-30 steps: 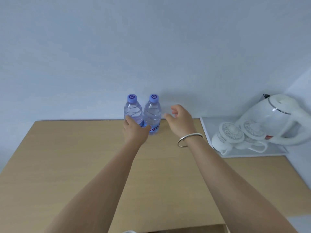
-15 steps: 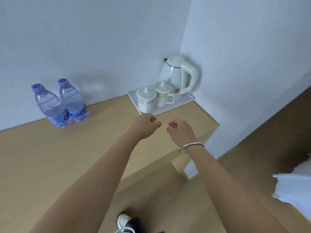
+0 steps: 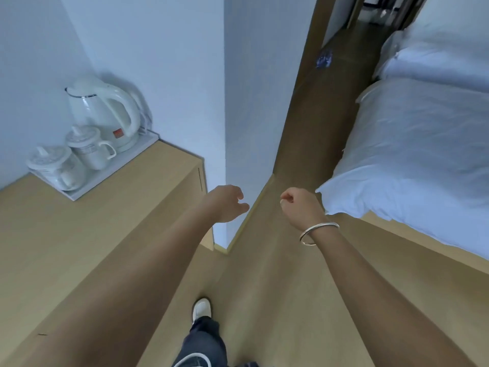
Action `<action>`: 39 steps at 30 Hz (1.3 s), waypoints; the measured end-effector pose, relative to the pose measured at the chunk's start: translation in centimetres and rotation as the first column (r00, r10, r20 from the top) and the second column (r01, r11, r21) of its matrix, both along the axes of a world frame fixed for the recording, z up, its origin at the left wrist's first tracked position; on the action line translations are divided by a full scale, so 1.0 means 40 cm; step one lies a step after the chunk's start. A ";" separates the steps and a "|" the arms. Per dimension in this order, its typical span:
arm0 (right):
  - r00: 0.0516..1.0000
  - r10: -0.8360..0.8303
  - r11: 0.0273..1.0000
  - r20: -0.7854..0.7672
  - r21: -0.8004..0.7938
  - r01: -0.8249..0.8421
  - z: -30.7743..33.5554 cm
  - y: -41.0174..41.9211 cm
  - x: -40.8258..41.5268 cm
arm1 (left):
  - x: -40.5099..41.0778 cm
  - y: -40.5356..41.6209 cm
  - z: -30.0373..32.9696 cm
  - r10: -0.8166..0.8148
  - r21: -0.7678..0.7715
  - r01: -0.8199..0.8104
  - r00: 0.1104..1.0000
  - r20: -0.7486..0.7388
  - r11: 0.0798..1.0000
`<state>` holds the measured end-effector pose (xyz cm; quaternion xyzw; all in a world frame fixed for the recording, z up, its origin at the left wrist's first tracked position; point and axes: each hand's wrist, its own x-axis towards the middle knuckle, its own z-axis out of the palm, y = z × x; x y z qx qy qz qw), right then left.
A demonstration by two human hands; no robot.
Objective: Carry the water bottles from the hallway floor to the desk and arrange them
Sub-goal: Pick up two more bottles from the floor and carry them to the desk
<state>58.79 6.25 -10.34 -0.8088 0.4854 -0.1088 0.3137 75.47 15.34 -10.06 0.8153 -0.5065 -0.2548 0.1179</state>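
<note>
Our left hand point(image 3: 227, 203) and right hand point(image 3: 300, 205) hang apart over the floor point(image 3: 277, 300), both loosely curled and holding nothing; a bangle point(image 3: 316, 232) circles the right wrist. The desk point(image 3: 87, 234) lies left of the left hand, with a tray point(image 3: 132, 157) at its far corner carrying a kettle point(image 3: 103, 112) and two cups point(image 3: 87, 147). Far beyond the desk, down the hallway floor, sits a blurred blue cluster, likely the bottles point(image 3: 324, 59). A bed point(image 3: 418, 144) lies right of the hands.

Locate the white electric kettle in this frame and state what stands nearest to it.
The white electric kettle stands at the upper left of the head view, in the wall corner at the back of a white tray on the wooden desk, just behind two white lidded mugs.
</note>
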 end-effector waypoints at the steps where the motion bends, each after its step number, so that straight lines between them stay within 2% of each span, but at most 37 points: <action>1: 1.000 -0.029 1.000 -0.004 -0.004 0.029 -0.002 -0.023 -0.028 | -0.020 -0.034 0.001 -0.029 0.004 0.029 1.000 0.001 1.000; 8: 0.983 -0.182 0.983 -0.024 -0.018 0.182 -0.020 -0.203 -0.139 | -0.078 -0.291 -0.001 -0.229 0.002 0.229 0.973 0.022 0.973; 15: 0.965 -0.258 0.966 -0.050 -0.024 0.257 -0.005 -0.470 -0.098 | -0.036 -0.615 0.015 -0.328 -0.030 0.329 0.944 0.042 0.944; 22: 0.946 -0.317 0.946 -0.060 0.051 0.320 0.000 -0.714 -0.009 | 0.044 -0.905 0.048 -0.364 -0.050 0.364 0.931 0.017 0.930; 28: 0.943 -0.322 0.947 -0.084 -0.006 0.323 -0.010 -0.890 0.017 | 0.070 -1.070 0.007 -0.385 0.008 0.385 0.922 -0.037 0.923; 39: 0.947 -0.312 0.949 -0.083 0.023 0.314 -0.068 -1.321 0.006 | 0.059 -1.511 -0.033 -0.377 0.033 0.379 0.925 -0.048 0.925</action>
